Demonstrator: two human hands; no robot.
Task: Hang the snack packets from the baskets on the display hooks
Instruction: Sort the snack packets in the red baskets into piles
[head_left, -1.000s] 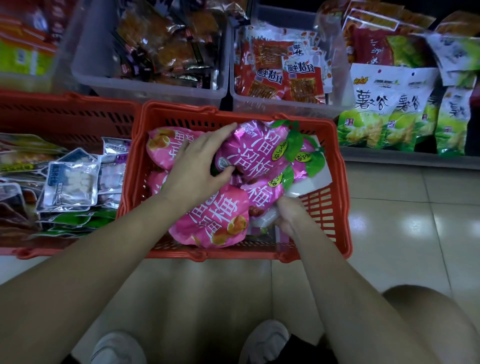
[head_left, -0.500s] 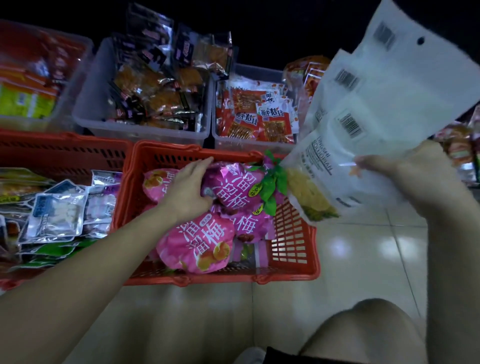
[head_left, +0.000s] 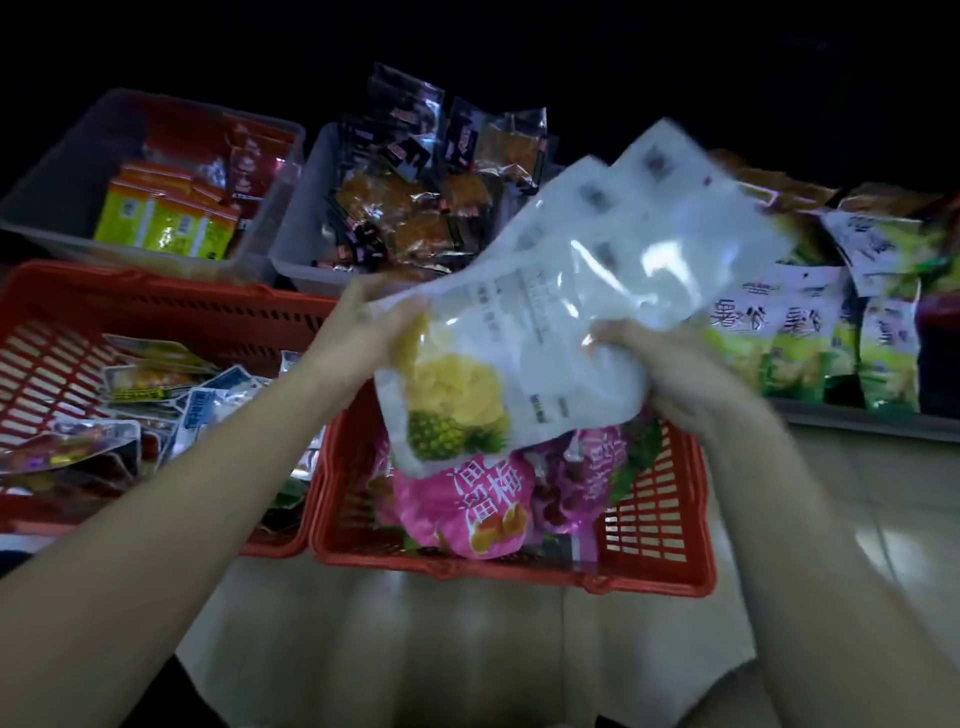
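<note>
A stack of white snack packets (head_left: 561, 312) with a yellow pineapple picture is held up over the right red basket (head_left: 649, 525). My left hand (head_left: 358, 322) grips their left edge and my right hand (head_left: 654, 364) grips their lower right edge. Their backs face me, and their tops are blurred. Pink plum packets (head_left: 467, 504) lie in that basket below them. A second red basket (head_left: 62, 322) at the left holds several small mixed packets (head_left: 171, 395). No display hooks are in view.
Two grey bins stand behind the baskets, the left bin (head_left: 62, 171) with yellow and red packets, the middle bin (head_left: 306, 234) with dark and orange packets. Green and white chip bags (head_left: 779, 338) stand on a low shelf at the right. Pale tiled floor (head_left: 857, 509) lies beyond.
My right hand pulled the white packets out of the basket and lifted them. My left hand left the pink packets and took hold of the white stack's left edge.
</note>
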